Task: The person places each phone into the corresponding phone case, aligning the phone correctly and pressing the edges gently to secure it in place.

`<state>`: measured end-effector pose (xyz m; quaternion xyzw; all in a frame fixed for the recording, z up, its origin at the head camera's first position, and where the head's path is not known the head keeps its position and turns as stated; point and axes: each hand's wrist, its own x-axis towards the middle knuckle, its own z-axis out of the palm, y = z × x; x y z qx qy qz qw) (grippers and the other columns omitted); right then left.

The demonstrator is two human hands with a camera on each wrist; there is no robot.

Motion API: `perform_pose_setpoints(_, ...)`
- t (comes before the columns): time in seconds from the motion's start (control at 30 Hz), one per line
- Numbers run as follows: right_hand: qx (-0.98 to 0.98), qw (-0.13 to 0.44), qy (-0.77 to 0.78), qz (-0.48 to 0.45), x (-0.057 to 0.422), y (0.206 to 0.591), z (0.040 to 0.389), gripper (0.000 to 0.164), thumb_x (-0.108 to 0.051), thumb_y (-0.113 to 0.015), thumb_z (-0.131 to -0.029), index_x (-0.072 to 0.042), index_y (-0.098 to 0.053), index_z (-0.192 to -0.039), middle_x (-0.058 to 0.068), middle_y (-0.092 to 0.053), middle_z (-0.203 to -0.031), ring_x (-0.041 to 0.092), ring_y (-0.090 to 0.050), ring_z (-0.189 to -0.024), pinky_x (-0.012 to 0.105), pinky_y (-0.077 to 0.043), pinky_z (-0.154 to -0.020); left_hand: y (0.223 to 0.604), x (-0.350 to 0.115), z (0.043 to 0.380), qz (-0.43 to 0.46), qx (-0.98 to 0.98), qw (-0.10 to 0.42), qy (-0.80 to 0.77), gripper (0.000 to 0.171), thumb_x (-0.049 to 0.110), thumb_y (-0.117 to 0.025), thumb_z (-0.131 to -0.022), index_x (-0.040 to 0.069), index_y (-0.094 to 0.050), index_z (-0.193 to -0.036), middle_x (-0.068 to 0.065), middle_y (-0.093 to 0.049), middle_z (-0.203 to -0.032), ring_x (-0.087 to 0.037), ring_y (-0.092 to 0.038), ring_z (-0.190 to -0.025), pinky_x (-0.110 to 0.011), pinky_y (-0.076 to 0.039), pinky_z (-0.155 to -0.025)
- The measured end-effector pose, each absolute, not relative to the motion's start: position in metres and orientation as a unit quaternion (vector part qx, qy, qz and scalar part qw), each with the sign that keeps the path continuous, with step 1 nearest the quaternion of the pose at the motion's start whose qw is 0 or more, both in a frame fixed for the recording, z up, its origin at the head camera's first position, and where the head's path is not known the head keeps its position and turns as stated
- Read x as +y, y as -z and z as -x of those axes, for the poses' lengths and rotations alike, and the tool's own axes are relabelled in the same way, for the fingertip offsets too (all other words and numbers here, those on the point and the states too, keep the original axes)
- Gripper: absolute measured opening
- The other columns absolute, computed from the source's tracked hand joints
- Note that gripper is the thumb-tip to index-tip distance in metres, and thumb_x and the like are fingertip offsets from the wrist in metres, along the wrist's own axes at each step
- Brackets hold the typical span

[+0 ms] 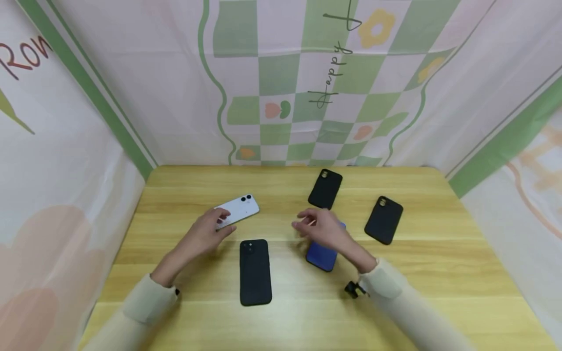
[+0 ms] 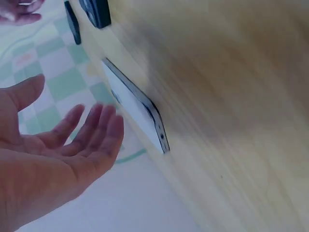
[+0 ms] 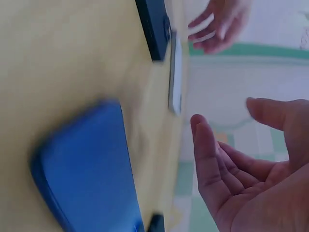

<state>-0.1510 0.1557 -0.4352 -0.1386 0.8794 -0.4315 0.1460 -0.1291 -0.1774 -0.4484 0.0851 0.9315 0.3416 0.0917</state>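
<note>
Over the lower end of a white phone (image 1: pixel 243 208) hovers my left hand (image 1: pixel 205 235), its fingers loosely bent. The left wrist view shows a gap between that hand (image 2: pixel 72 140) and the white phone (image 2: pixel 133 101), and nothing in the fingers. My right hand (image 1: pixel 324 228) hangs above a blue phone case (image 1: pixel 322 257), partly hiding it. In the right wrist view its fingers are relaxed and bare, apart from the blue case (image 3: pixel 89 166). Between the hands lies a phone in a black case (image 1: pixel 255 273), camera end away from me.
Two black phone cases lie farther off: one (image 1: pixel 326 189) toward the table's back edge, the other (image 1: pixel 384 220) to the right. The wooden table (image 1: pixel 307 321) is bordered by printed cloth walls (image 1: pixel 281 73) at the back and sides.
</note>
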Motion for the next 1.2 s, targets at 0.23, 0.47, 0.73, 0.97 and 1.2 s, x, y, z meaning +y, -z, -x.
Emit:
perform_pose_setpoints(0.23,0.915,0.141,0.369,0.084,0.192,0.426,0.195,0.068,-0.048,-0.066,-0.104,0.006,-0.057,-0.143,0.022,-0.075,-0.116,0.033,-0.077,-0.089,0.044,-0.064,-0.079,0.450,-0.185,0.144,-0.088,0.950,0.079,-0.290,0.067,0.025,-0.074,-0.101,-0.010,-0.046,-0.150,-0.034,-0.050,-0.149,-0.050,-0.049,-0.137,-0.062,-0.045,-0.113)
perform_pose_setpoints(0.47,0.953,0.118,0.274,0.045,0.217,0.436,0.234,0.081,-0.055,-0.060,-0.104,0.012,-0.050,-0.148,0.014,-0.072,-0.079,0.019,-0.064,-0.059,0.037,-0.056,-0.063,0.453,-0.191,0.154,-0.072,0.965,0.080,-0.241,0.070,0.027,-0.075,-0.101,-0.010,-0.044,-0.152,-0.035,-0.045,-0.151,-0.051,-0.048,-0.136,-0.063,-0.046,-0.111)
perform_pose_setpoints(0.73,0.957,0.131,0.257,0.011,0.234,0.455,0.253,0.063,-0.062,-0.056,-0.103,-0.005,-0.053,-0.073,-0.004,-0.037,-0.051,0.015,-0.039,-0.046,0.032,-0.041,-0.054,0.462,-0.191,0.165,-0.060,0.968,0.117,-0.213,0.081,0.036,-0.074,-0.100,-0.015,-0.039,-0.152,-0.038,-0.042,-0.154,-0.054,-0.045,-0.139,-0.064,-0.044,-0.114)
perform_pose_setpoints(0.97,0.958,0.138,0.252,0.001,0.232,0.459,0.264,0.068,-0.065,-0.060,-0.099,-0.018,-0.043,-0.053,-0.003,-0.041,-0.046,0.015,-0.042,-0.043,0.031,-0.039,-0.051,0.465,-0.189,0.171,-0.050,0.969,0.151,-0.189,0.090,0.041,-0.075,-0.099,-0.014,-0.033,-0.156,-0.038,-0.040,-0.156,-0.053,-0.044,-0.141,-0.063,-0.044,-0.114)
perform_pose_setpoints(1.2,0.960,0.165,0.226,-0.016,0.221,0.457,0.269,0.069,-0.074,-0.058,-0.095,-0.015,-0.045,-0.062,-0.001,-0.041,-0.052,0.017,-0.043,-0.048,0.032,-0.038,-0.051,0.467,-0.182,0.175,-0.055,0.971,0.151,-0.175,0.089,0.044,-0.076,-0.098,-0.013,-0.038,-0.155,-0.035,-0.042,-0.154,-0.050,-0.046,-0.138,-0.061,-0.046,-0.112)
